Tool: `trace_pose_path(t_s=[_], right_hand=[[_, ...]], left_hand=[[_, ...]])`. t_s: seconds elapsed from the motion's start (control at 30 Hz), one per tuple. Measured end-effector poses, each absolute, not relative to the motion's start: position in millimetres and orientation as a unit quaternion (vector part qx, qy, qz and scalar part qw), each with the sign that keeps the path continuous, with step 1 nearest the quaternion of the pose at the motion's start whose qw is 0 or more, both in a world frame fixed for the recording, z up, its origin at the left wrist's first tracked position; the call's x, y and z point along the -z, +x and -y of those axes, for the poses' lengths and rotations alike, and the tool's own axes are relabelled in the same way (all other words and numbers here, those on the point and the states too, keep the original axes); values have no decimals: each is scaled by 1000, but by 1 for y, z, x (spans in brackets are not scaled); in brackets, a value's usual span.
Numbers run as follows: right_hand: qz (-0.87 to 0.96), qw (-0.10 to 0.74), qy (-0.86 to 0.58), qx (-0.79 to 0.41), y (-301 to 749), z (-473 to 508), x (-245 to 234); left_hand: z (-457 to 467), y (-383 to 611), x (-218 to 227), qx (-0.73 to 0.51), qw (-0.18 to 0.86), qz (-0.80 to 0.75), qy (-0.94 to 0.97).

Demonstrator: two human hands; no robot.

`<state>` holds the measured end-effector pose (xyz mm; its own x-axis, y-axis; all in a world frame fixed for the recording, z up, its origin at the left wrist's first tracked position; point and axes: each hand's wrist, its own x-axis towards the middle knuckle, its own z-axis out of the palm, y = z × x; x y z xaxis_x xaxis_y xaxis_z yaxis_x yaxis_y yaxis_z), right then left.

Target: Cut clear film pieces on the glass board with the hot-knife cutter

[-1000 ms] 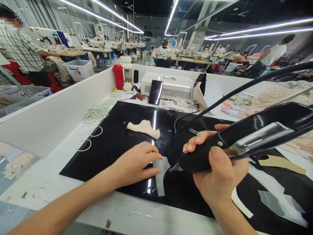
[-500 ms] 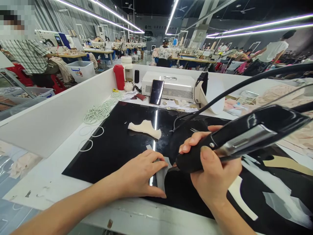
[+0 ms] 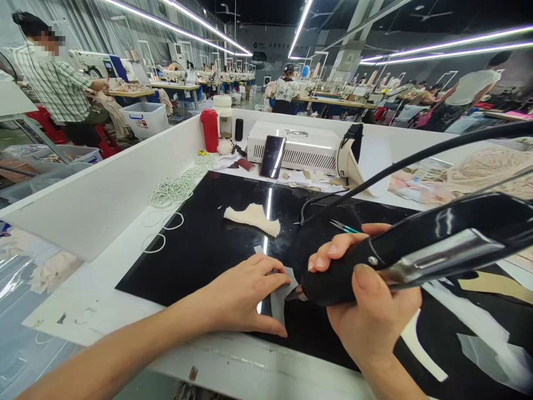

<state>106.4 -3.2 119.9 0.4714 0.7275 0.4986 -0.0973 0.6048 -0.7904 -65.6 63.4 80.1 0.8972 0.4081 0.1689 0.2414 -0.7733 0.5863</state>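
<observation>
My left hand (image 3: 245,297) rests on the black work sheet (image 3: 191,250), thumb and fingers apart, pressing on a translucent grey strip (image 3: 277,308). Its fingertips touch the strip's left and upper part. My right hand (image 3: 370,311) is wrapped round a black corded hand tool (image 3: 449,239) with a silver lever on its side. The tool's pointed metal tip (image 3: 296,295) meets the strip's right edge, close to my left fingers; exact contact is hard to see. Above my left hand lies a cream fabric piece (image 3: 254,218) with a curved outline.
Tweezers (image 3: 345,226) lie behind my right hand. Cream and clear offcuts (image 3: 470,316) spread on the right. A white vented box (image 3: 293,145), a phone (image 3: 272,157) and a red cup (image 3: 209,131) stand at the back. Pale elastic cords (image 3: 172,191) pile on the left. The tool's cable (image 3: 387,172) arches overhead.
The view has shifted slightly, so the table appears further right. The tool's metal tip shows more plainly at the strip's edge. My left hand keeps its place on the strip.
</observation>
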Motion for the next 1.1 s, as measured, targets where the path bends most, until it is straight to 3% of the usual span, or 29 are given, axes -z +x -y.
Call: trace_pose_path(t_s=[1.1], right_hand=[[413, 783, -334, -323, 98, 22, -127]], left_hand=[[-66, -63, -84, -137, 271, -159, 939]])
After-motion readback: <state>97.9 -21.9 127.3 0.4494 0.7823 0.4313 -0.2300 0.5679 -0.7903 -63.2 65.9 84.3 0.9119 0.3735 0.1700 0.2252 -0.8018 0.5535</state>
